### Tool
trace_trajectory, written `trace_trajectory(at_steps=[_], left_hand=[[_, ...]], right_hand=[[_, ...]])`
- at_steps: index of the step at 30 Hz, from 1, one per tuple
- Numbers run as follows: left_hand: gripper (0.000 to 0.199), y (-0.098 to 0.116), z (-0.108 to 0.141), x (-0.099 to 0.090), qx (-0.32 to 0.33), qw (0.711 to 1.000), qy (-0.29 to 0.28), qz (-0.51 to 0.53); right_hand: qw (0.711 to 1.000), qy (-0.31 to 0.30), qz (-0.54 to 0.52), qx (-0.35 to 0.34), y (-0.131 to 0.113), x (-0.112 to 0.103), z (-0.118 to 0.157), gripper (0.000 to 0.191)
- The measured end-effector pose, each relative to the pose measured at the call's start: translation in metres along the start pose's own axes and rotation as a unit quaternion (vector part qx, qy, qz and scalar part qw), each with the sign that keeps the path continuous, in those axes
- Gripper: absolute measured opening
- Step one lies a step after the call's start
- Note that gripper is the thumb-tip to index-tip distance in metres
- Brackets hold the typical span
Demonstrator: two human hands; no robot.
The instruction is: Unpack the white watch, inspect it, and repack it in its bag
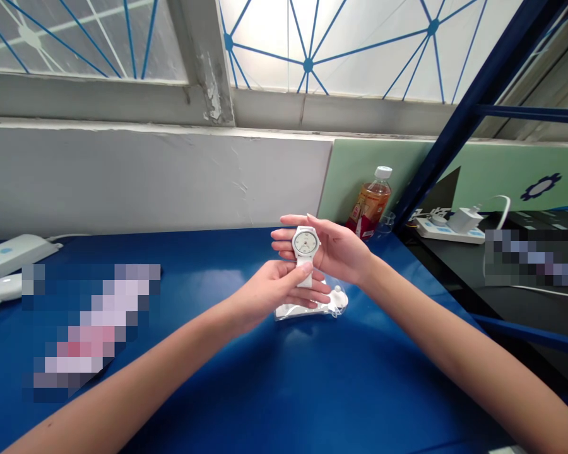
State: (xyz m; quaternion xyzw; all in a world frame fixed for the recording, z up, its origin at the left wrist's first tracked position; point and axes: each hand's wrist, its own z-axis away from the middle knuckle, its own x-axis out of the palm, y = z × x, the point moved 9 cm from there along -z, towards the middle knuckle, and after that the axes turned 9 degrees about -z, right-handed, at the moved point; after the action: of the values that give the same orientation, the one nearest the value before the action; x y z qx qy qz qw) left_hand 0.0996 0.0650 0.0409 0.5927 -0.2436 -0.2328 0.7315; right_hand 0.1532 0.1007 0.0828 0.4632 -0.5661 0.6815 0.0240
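A white wristwatch (307,242) with a round pale dial is held up over the blue table (246,391). My left hand (280,282) pinches its white strap below the dial between thumb and fingers. Behind the watch, my right hand (339,250) is open, palm turned up and fingers stretched to the left. The watch lies against or just in front of its fingers; I cannot tell whether they touch. Under both hands, a clear plastic packet (338,301) with something white inside rests on the table, partly hidden by my left fingers.
Beyond my right hand stands a drink bottle (370,205) with a white cap. A blue metal post (447,126) slants up on the right, past which is a power strip (449,229) with a charger. Another power strip (14,257) and a blurred-out object (94,321) lie left.
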Motion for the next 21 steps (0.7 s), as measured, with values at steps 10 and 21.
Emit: trace_trajectory(at_steps=[10,21], left_hand=[[0.041,-0.008,0.000,0.001,-0.023,1.000,-0.014,-0.007],[0.041,0.005,-0.001,-0.010,0.022,0.998,0.053,-0.021]], right_hand=[[1.000,-0.008,-0.005,0.003,0.000,0.002,0.000,0.035],[1.000,-0.005,0.000,-0.011,-0.003,-0.001,0.000,0.031]])
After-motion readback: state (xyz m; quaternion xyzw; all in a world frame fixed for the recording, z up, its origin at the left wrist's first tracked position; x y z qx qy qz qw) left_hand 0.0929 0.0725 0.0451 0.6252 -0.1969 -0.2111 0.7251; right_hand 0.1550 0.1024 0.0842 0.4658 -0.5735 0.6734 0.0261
